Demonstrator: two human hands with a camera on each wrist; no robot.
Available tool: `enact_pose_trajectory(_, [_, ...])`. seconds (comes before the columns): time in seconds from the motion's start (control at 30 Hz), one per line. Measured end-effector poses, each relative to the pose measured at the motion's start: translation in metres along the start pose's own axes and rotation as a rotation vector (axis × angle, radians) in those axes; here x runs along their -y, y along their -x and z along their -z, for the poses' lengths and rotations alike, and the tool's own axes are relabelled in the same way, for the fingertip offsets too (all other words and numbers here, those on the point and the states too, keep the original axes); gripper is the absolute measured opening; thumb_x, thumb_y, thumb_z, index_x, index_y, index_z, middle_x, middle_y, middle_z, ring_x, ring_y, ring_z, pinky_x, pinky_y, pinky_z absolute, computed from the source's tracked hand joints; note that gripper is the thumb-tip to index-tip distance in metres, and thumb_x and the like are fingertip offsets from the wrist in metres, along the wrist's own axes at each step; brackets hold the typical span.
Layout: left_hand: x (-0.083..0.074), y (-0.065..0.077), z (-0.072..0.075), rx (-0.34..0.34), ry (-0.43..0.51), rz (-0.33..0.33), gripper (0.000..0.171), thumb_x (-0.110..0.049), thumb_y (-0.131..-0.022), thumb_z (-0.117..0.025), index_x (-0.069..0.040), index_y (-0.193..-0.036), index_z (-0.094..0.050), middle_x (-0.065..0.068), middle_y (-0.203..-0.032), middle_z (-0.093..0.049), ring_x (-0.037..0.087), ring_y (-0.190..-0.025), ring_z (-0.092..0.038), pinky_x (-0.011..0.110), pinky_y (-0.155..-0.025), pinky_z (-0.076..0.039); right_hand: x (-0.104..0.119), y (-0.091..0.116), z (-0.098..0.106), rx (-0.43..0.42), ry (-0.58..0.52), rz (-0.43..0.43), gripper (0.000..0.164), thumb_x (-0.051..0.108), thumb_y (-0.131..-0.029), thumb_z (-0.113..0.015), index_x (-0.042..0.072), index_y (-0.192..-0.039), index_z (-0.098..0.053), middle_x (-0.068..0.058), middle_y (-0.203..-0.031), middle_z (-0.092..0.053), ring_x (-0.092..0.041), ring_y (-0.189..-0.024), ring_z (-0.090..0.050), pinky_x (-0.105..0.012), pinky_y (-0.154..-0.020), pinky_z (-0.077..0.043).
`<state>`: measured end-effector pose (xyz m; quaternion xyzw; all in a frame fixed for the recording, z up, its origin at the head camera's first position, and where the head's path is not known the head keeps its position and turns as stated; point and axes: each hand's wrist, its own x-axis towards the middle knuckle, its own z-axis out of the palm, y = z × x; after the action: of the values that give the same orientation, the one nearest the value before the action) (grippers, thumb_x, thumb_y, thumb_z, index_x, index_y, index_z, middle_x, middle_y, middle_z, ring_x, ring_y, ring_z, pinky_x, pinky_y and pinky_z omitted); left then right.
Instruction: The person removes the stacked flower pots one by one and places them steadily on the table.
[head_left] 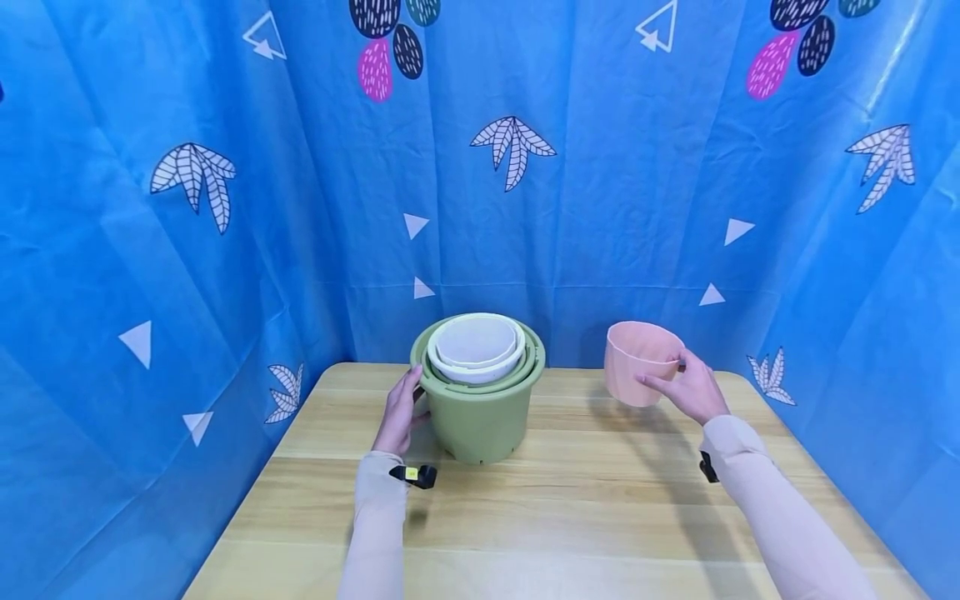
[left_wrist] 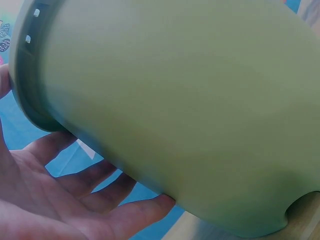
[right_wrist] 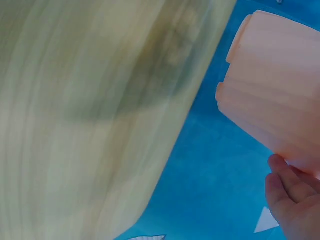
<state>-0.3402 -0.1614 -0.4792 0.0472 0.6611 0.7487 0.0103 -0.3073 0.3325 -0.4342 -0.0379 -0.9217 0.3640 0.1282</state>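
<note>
On the left, a large green flower pot point(head_left: 480, 425) stands upright, with smaller green and white pots point(head_left: 480, 342) nested inside it. My left hand point(head_left: 397, 412) holds the big pot's left side. The left wrist view shows several spread fingers point(left_wrist: 142, 212) against the wall below the rim, and one digit at the rim. To the right, my right hand point(head_left: 693, 387) pinches a thin pink pot point(head_left: 637, 375) by its right edge. It is tilted slightly and held above the table, its shadow below. The fingers inside it are partly hidden.
A light wood table point(head_left: 570, 517) lies under both arms. Blue patterned curtains point(head_left: 615, 225) hang close behind the table's back edge and along both sides. Black wrist cameras point(head_left: 423, 477) sit on the sleeves.
</note>
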Motion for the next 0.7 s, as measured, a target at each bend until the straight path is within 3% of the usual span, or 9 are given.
enact_pose_trajectory(0.47, [-0.001, 0.001, 0.000, -0.005, 0.009, 0.013, 0.070, -0.058, -0.106, -0.044, -0.016, -0.161, -0.036, 0.012, -0.173, -0.023, 0.041, -0.160, -0.018, 0.078, -0.118, -0.028, -0.022, 0.007, -0.004, 0.018, 0.058, -0.032, 0.077, 0.064, -0.086, -0.075, 0.001, -0.123, -0.051, -0.021, -0.117, -0.061, -0.034, -0.103, -0.054, -0.035, -0.076, -0.047])
enact_pose_trajectory(0.7, [0.000, 0.000, 0.000, -0.010, 0.008, 0.010, 0.068, -0.060, -0.105, -0.045, -0.020, -0.160, -0.038, 0.010, -0.173, -0.024, 0.039, -0.160, -0.020, 0.077, -0.117, -0.029, -0.026, 0.010, -0.008, 0.041, 0.073, -0.048, 0.081, 0.066, -0.085, -0.074, 0.000, -0.125, -0.051, -0.027, -0.130, -0.060, -0.040, -0.113, -0.056, -0.054, -0.091, -0.055])
